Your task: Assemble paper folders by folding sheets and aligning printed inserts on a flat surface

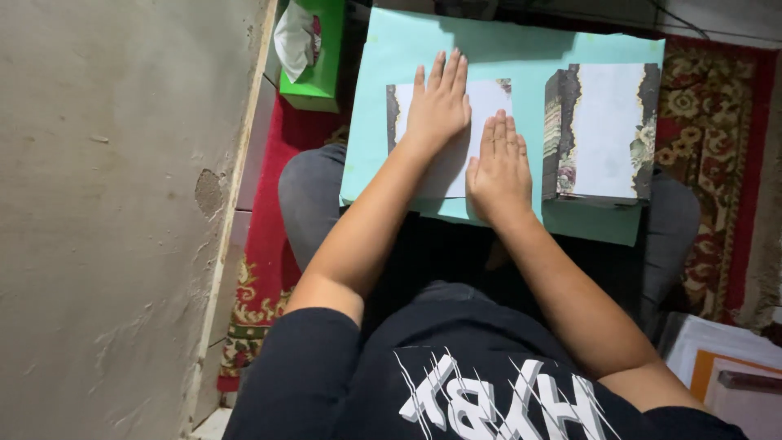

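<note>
Rough plaster wall (pixel 114 220) fills my view on one side, with a patterned red carpet (pixel 709 130) under the seated person. Across the lap lies a pale turquoise board (pixel 521 57). I see the left hand (pixel 438 102) and the right hand (pixel 498 163) both spread flat, fingers straight, palms pressing down on a white sheet with dark printed edges (pixel 487 98) that lies on the board's left half; neither hand grips anything. Just beside the right hand, on the board's right half, stands a stack of similar sheets (pixel 607 130), white on top with floral side borders. A green tissue box (pixel 314 53) sits on the floor near the wall, beyond the board's left corner.
</note>
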